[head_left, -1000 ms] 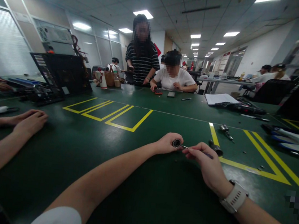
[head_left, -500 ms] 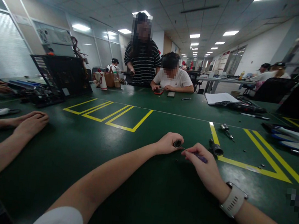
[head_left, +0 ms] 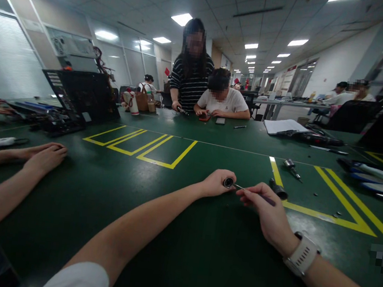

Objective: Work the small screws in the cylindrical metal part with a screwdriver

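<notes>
My left hand (head_left: 217, 182) is closed around a small dark round part with a hollow, metal-rimmed end (head_left: 228, 182) that faces me. In my right hand (head_left: 268, 216), pinched between thumb and fingers, is a thin screwdriver (head_left: 267, 199) with a dark purple handle. Its metal shaft points left, with the tip at or very near the round part; whether they touch I cannot tell. Just beyond my right hand lies a dark cylindrical part (head_left: 279, 190). Farther back rests a silvery metal piece with a thin shaft (head_left: 292, 169).
Yellow tape (head_left: 329, 217) marks the green table (head_left: 114, 227), with small loose bits (head_left: 337, 214) at right. Blue-and-white gloves (head_left: 382, 178) lie far right. A co-worker's hands (head_left: 46, 158) rest at left, near a black frame (head_left: 86, 93). Two people (head_left: 191, 78) are across the table.
My right hand has shifted slightly right, drawing the screwdriver a little back from the round part. The standing person across the table has moved right.
</notes>
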`<act>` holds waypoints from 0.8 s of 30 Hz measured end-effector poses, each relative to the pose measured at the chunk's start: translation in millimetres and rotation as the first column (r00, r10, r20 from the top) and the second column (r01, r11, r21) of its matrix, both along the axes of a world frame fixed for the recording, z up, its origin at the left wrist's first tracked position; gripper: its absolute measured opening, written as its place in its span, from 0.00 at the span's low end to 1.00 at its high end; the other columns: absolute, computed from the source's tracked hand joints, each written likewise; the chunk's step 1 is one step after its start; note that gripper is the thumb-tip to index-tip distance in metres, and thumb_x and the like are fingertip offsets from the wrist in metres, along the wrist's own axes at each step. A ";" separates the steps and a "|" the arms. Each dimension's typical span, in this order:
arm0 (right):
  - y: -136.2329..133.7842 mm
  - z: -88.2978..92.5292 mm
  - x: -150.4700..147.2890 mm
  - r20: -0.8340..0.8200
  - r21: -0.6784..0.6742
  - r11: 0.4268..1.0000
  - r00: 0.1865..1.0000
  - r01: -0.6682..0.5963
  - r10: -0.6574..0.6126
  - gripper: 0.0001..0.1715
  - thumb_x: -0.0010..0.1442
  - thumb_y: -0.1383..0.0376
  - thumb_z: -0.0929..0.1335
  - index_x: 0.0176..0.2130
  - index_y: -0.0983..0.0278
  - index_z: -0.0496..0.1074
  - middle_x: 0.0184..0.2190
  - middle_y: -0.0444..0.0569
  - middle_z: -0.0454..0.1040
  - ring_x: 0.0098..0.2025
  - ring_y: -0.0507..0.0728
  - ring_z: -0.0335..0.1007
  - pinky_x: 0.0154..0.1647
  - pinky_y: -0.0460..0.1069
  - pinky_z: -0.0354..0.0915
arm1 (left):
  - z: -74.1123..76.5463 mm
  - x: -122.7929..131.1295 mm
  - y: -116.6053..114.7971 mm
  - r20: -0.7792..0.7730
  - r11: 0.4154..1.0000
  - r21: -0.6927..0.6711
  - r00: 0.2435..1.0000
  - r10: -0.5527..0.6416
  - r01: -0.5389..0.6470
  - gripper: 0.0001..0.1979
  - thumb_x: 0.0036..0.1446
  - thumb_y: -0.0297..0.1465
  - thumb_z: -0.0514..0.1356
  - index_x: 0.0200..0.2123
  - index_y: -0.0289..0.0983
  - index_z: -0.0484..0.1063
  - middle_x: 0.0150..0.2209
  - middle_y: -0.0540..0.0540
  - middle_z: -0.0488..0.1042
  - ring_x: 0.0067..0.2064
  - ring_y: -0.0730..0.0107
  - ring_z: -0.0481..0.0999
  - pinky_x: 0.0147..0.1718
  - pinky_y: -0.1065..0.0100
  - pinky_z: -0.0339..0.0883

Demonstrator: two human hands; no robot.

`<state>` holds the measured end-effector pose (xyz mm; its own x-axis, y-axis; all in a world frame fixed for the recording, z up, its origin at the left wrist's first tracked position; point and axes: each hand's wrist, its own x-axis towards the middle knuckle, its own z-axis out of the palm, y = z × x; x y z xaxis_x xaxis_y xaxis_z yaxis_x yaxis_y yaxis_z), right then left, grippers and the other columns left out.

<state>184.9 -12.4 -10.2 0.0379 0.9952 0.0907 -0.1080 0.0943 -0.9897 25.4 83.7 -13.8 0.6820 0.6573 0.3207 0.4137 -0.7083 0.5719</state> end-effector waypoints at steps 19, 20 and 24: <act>-0.6 5.8 2.5 -0.233 -0.110 0.986 0.968 -0.126 0.097 0.06 0.50 0.63 0.70 0.27 0.62 0.69 0.30 0.46 0.77 0.32 0.54 0.70 0.34 0.50 0.63 | 0.0 -1.7 -0.2 0.134 0.994 -0.086 0.989 -0.060 0.072 0.08 0.48 0.30 0.62 0.25 0.34 0.64 0.26 0.53 0.64 0.28 0.76 0.64 0.30 0.72 0.59; -1.6 5.6 1.4 -0.202 -0.097 0.990 0.976 -0.099 0.078 0.06 0.50 0.63 0.70 0.27 0.62 0.69 0.30 0.46 0.77 0.32 0.54 0.70 0.34 0.50 0.63 | 0.1 -1.6 -0.3 0.129 0.995 -0.079 0.990 -0.051 0.061 0.08 0.48 0.29 0.62 0.25 0.34 0.64 0.26 0.53 0.64 0.29 0.76 0.64 0.30 0.72 0.59; -5.5 5.9 -5.0 -0.031 -0.048 0.999 0.999 -0.013 0.012 0.08 0.48 0.62 0.71 0.26 0.62 0.68 0.30 0.47 0.76 0.31 0.54 0.69 0.33 0.51 0.62 | 0.4 -1.8 -0.3 0.053 0.999 -0.051 0.999 -0.005 0.008 0.07 0.48 0.30 0.62 0.25 0.35 0.65 0.27 0.52 0.65 0.30 0.74 0.65 0.31 0.72 0.60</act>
